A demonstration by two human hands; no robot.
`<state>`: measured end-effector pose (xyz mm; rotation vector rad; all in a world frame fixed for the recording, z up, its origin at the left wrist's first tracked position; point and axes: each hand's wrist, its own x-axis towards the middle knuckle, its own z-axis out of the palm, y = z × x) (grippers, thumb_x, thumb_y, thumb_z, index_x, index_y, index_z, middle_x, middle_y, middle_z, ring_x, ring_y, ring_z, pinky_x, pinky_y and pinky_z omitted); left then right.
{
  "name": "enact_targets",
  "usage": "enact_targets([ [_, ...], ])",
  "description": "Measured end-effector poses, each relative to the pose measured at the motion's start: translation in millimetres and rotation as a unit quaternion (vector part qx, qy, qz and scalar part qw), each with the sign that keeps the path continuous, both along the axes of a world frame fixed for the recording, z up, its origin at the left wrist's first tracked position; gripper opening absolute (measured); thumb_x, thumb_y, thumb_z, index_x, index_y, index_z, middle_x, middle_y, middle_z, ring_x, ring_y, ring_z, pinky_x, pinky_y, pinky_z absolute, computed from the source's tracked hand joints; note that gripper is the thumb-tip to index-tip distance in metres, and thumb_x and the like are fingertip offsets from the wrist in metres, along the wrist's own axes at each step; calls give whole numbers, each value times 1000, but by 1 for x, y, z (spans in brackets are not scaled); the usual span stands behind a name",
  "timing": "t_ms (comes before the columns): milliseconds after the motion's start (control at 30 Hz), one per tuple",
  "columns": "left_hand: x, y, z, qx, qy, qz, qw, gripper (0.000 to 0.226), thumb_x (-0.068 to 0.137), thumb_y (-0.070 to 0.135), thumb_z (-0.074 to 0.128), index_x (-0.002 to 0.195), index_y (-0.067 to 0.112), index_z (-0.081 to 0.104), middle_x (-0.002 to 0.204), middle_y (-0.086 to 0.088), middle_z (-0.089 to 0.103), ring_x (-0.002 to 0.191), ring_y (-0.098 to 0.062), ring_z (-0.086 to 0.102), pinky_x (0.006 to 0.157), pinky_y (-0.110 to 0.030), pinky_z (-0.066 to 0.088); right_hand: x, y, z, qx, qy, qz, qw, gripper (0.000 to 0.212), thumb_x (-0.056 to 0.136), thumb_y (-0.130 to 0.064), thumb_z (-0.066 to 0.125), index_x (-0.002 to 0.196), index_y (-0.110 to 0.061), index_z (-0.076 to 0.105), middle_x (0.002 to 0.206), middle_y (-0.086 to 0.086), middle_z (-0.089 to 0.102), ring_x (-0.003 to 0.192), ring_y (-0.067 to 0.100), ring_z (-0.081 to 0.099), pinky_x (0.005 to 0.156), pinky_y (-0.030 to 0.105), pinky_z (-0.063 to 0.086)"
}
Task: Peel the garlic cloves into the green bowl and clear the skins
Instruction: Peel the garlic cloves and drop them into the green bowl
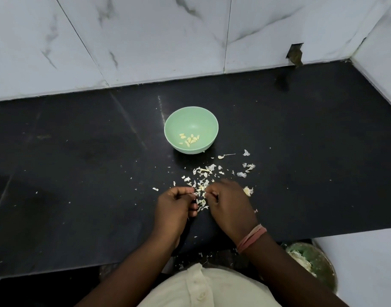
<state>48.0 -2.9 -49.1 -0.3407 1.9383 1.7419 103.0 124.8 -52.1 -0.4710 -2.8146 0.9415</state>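
- Your cream shirt (199, 286) fills the bottom edge, and a pink band (252, 238) circles your right wrist.
- Below the tabletop's near edge, to your right, a round container (312, 262) holds pale scraps.
- Your left hand (174, 207) hovers over the black tabletop (79, 173) with fingers curled, thumb and forefinger pinching something small and pale; what it is cannot be told.
- Your right hand (230, 202) sits just beside it, fingers curled likewise, its fingertips meeting the left at the same pale bit.
- Between and just beyond both hands lies a scatter of garlic skins (203, 176), thickest at the fingertips and thinning out to your right.
- A small pale clump (247, 191), possibly unpeeled garlic, rests just right of your right hand.
- Farther back, the green bowl (210, 127) stands upright on the tabletop, apart from the skins, with a handful of peeled cloves (189, 139) lying in its bottom.
- Behind it rises a white marble-patterned tile wall (145, 36), with a dark notch (295, 54) at its base to the right.
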Motion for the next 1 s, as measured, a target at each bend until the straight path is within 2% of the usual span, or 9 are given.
enact_targets([
  [67,1,0,0,1,-2,-3,1000,12,92,-4,60,95,3,70,69,-12,65,57,-15,59,52,-25,52,-4,-2,-5,21,-20,14,999,16,88,-16,61,74,-13,67,76,6,62,75,26,57,72,38,45],
  [167,3,-1,-2,-3,2,-13,1000,13,93,-3,60,94,4,71,68,-11,65,58,-15,59,53,-25,52,-9,-5,-11,45,-34,17,998,32,90,-24,38,72,-11,61,78,11,61,75,30,56,71,38,44],
  [300,3,-3,-4,2,20,-26,999,12,94,0,63,94,6,74,78,-14,71,66,-14,63,60,-24,54,-8,-4,-12,52,-43,16,998,9,94,-11,53,88,-10,60,91,12,61,84,31,55,73,37,40],
  [400,4,-1,1,36,29,-46,998,13,94,4,65,100,8,77,91,-21,74,73,-16,62,69,-25,55,-5,-3,-9,14,-8,15,1000,18,93,-19,42,92,-12,58,88,8,59,80,27,53,68,38,39],
  [467,4,0,5,63,23,-54,996,16,95,3,64,103,8,77,96,-24,73,75,-18,60,72,-27,53,-6,-2,-5,-24,6,23,999,19,94,-17,45,92,-9,62,87,7,61,80,25,54,70,37,41],
  [600,3,1,8,101,4,-38,994,15,91,-2,67,102,3,76,89,-21,73,75,-21,61,67,-22,55,-3,-4,8,-89,47,15,995,18,90,-2,56,99,-10,69,94,1,67,88,15,59,80,28,45],
  [767,3,2,9,119,-14,-16,993,10,87,-4,70,94,2,75,82,-16,72,73,-19,66,66,-21,58,1,-5,15,-182,32,-47,982,19,90,-5,64,99,-21,68,85,-12,68,82,2,64,74,14,50],
  [833,3,3,10,129,-21,-6,991,10,87,-4,70,93,2,75,78,-12,72,70,-15,67,66,-22,58,1,-4,16,-205,40,-79,975,18,90,-8,67,100,-23,68,87,-13,70,84,-2,65,77,14,51],
  [1000,2,4,12,140,-29,14,990,8,87,-2,71,93,3,72,79,-10,70,71,-15,67,69,-23,59,2,-2,18,-135,81,-104,982,12,88,-8,67,93,-17,74,93,-10,71,89,5,66,84,26,53],
])
